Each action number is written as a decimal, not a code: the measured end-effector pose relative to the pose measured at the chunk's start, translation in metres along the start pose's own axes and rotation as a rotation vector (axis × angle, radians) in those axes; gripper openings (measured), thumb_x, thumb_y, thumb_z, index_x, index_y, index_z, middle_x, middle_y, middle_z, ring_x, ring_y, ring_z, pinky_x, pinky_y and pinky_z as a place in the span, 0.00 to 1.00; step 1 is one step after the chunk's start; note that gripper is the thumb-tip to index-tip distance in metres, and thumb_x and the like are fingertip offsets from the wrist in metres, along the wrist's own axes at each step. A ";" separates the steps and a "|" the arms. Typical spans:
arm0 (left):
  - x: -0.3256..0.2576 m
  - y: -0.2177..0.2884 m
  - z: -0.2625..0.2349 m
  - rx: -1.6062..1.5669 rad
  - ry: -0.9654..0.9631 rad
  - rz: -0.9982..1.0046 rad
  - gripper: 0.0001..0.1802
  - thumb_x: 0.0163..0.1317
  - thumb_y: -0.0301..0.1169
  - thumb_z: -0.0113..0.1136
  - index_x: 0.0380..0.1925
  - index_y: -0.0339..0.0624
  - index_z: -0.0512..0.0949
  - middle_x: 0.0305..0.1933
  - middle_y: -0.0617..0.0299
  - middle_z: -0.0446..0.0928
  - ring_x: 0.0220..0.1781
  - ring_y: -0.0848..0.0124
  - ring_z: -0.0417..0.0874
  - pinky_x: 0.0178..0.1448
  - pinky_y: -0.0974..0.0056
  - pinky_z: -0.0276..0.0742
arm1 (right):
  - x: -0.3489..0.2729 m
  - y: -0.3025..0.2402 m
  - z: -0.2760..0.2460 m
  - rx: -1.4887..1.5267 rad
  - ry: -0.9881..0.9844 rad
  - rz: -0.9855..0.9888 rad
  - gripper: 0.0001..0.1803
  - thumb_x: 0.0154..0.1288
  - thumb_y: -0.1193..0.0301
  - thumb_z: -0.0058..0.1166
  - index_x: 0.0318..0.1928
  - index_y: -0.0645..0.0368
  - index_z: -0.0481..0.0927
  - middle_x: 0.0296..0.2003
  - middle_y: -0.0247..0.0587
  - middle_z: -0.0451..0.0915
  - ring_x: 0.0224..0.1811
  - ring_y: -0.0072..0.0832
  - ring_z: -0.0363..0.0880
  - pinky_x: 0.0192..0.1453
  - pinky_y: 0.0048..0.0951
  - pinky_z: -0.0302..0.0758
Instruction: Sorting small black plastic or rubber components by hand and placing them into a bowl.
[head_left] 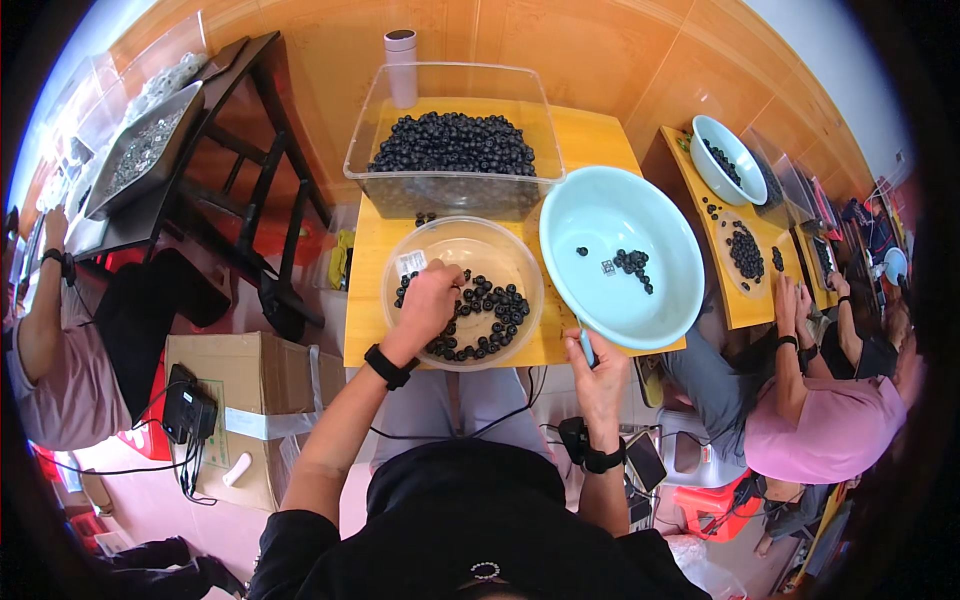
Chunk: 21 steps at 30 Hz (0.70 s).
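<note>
My left hand (430, 300) reaches into a shallow round clear tray (392, 335). Its fingers are pinched together among small black round parts (490, 300); what sits between the fingertips is hidden. My right hand (600, 380) grips a slim blue-handled tool (586, 347) at the table's front edge, its thin tip pointing up and away. Just beyond that hand stands a light blue basin (625, 205), holding a small cluster of black parts (634, 264) and a little pale printed label (608, 268). Another white label (411, 262) lies in the tray's left side.
Behind the tray, a large clear bin (450, 190) is heaped with black parts. A pink bottle (401, 70) stands behind it. On the left are a cardboard box (240, 390) and a dark stand (260, 150). Co-workers sit at both sides; one handles parts at another yellow table (735, 310).
</note>
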<state>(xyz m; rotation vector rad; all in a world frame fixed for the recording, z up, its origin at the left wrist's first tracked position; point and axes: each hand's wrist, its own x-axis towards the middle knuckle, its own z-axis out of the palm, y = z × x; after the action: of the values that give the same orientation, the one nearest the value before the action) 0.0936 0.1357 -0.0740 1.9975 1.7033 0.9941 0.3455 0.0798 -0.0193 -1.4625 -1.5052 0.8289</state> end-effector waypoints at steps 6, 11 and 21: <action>-0.009 0.025 -0.048 -1.082 -0.146 -0.419 0.06 0.58 0.21 0.58 0.36 0.37 0.76 0.36 0.60 0.79 0.36 0.71 0.82 0.40 0.70 0.78 | -0.003 -0.002 0.013 -0.001 -0.095 -0.070 0.10 0.57 0.74 0.58 0.40 0.65 0.80 0.23 0.39 0.77 0.24 0.20 0.72 0.29 0.24 0.70; -0.037 0.035 -0.046 -1.573 -0.170 -0.461 0.07 0.60 0.23 0.57 0.39 0.39 0.75 0.38 0.60 0.78 0.36 0.74 0.81 0.42 0.72 0.79 | -0.003 -0.034 0.033 0.064 -0.246 -0.235 0.12 0.58 0.74 0.56 0.43 0.64 0.78 0.29 0.45 0.79 0.25 0.29 0.77 0.29 0.28 0.71; -0.055 0.043 -0.037 -1.811 -0.254 -0.453 0.09 0.59 0.22 0.57 0.40 0.38 0.75 0.39 0.61 0.78 0.38 0.73 0.82 0.45 0.71 0.80 | -0.006 -0.058 0.047 -0.116 -0.318 -0.491 0.12 0.59 0.69 0.56 0.43 0.58 0.78 0.26 0.42 0.76 0.24 0.38 0.77 0.26 0.33 0.71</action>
<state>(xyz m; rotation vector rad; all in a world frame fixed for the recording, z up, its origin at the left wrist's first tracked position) 0.0968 0.0663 -0.0360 0.4442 0.4301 1.2155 0.2784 0.0729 0.0132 -0.9952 -2.0707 0.6981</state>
